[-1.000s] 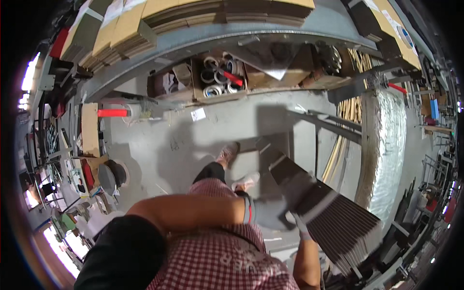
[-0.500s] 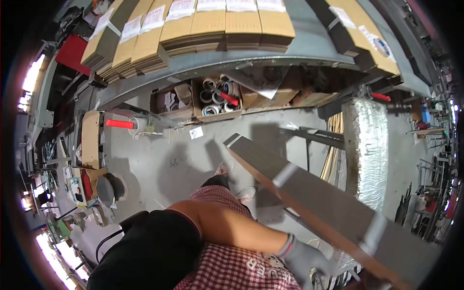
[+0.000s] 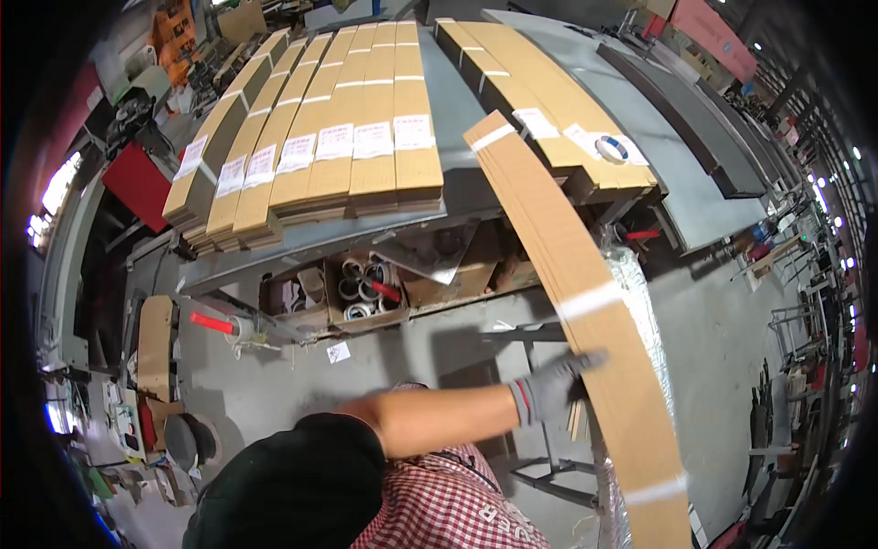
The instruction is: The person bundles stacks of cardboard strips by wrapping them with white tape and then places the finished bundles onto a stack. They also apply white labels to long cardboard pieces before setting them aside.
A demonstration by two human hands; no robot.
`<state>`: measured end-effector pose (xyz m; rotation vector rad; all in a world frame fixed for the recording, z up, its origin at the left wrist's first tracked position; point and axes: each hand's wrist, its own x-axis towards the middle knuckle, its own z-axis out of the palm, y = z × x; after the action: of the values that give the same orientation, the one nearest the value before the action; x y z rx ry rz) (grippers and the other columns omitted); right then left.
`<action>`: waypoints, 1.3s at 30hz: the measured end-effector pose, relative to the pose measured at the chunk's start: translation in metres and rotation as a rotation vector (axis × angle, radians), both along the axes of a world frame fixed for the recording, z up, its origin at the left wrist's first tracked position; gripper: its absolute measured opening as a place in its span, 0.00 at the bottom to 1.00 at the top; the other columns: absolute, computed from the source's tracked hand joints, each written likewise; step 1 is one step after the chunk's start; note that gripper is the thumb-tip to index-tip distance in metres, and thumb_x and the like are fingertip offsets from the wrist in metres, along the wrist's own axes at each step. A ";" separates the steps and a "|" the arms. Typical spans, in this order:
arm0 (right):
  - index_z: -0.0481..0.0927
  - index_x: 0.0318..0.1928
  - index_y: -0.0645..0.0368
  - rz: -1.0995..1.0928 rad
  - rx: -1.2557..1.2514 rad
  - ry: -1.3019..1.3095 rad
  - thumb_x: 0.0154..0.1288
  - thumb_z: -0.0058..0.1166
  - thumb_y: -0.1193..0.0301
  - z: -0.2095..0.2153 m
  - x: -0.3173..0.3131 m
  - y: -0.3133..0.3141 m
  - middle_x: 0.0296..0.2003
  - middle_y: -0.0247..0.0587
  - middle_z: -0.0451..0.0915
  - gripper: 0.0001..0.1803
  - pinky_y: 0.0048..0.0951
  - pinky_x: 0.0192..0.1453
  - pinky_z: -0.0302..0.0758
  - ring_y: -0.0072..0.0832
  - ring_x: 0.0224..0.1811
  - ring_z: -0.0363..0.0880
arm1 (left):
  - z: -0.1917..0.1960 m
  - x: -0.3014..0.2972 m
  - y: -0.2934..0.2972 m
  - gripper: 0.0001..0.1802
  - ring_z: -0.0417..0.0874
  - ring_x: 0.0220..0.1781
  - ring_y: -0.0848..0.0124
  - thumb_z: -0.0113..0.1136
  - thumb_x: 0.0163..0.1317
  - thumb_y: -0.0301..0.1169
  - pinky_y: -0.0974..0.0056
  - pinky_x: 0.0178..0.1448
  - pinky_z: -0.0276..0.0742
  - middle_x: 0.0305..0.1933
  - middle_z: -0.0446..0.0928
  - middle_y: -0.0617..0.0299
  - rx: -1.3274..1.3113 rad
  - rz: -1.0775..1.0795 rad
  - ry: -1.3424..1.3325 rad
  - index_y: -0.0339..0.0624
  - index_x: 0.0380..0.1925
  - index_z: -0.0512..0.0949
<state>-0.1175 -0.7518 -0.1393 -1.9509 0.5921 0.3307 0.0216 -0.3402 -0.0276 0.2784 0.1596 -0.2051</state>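
A long bundle of flat brown cardboard strips [image 3: 599,343], bound with white bands, slants from the table's front edge down to the lower right. My left hand [image 3: 556,382], in a grey glove, grips the bundle's left edge near its middle, fingertips lying over its face. The bundle's far end is raised in front of the table, between two groups of similar bundles. Several banded cardboard bundles [image 3: 361,110] with white labels lie side by side on the table's left. Others [image 3: 540,87] lie farther right, with a tape roll [image 3: 611,149] on them. My right hand is out of sight.
The grey metal table [image 3: 457,105] spans the far side. Beneath it stands a carton of tape rolls [image 3: 366,316]. A foil-wrapped block [image 3: 637,284] is partly hidden behind the held bundle. A metal stand [image 3: 549,476] stands on the floor, and dark strips [image 3: 686,119] lie at far right.
The bundle has swung up and forward, its broad brown face now showing. My left hand has risen from below it onto its edge. The view has tilted up, showing more tabletop.
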 end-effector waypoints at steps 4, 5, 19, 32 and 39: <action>0.56 0.70 0.67 -0.090 0.067 -0.055 0.60 0.65 0.65 0.001 0.017 -0.023 0.63 0.55 0.67 0.44 0.45 0.69 0.62 0.43 0.65 0.65 | -0.016 0.065 0.145 0.31 0.71 0.66 0.64 0.65 0.62 0.38 0.56 0.70 0.66 0.61 0.74 0.58 0.300 0.286 0.121 0.41 0.63 0.68; 0.56 0.70 0.67 -0.078 0.105 -0.090 0.60 0.65 0.65 0.000 0.025 -0.028 0.63 0.55 0.67 0.44 0.45 0.69 0.62 0.43 0.65 0.65 | -0.035 0.075 0.184 0.32 0.70 0.67 0.63 0.63 0.62 0.36 0.57 0.71 0.65 0.63 0.73 0.56 0.486 0.406 0.018 0.39 0.64 0.66; 0.71 0.60 0.66 0.682 0.498 -0.285 0.60 0.44 0.84 0.146 0.348 0.321 0.56 0.46 0.77 0.25 0.33 0.63 0.72 0.32 0.58 0.76 | 0.039 0.199 0.395 0.18 0.78 0.47 0.48 0.59 0.56 0.38 0.52 0.55 0.72 0.44 0.78 0.43 2.667 -0.514 -0.132 0.37 0.40 0.79; 0.65 0.66 0.69 0.751 0.202 0.383 0.55 0.67 0.46 0.000 0.523 0.153 0.59 0.43 0.74 0.49 0.35 0.67 0.66 0.33 0.61 0.71 | -0.040 0.242 0.275 0.27 0.81 0.43 0.66 0.56 0.62 0.29 0.63 0.49 0.76 0.47 0.78 0.50 1.684 0.361 0.345 0.34 0.62 0.68; 0.72 0.61 0.68 0.951 -0.051 0.456 0.58 0.62 0.49 0.009 0.562 0.138 0.55 0.44 0.76 0.40 0.35 0.62 0.69 0.31 0.55 0.74 | 0.057 0.397 0.259 0.15 0.81 0.41 0.62 0.65 0.57 0.37 0.62 0.48 0.76 0.43 0.78 0.50 2.063 0.409 -0.256 0.34 0.32 0.79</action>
<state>0.4441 -0.6140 -0.1307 -2.1027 -0.1069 1.3795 0.4190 -0.0810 0.0290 2.2862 0.1152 0.5022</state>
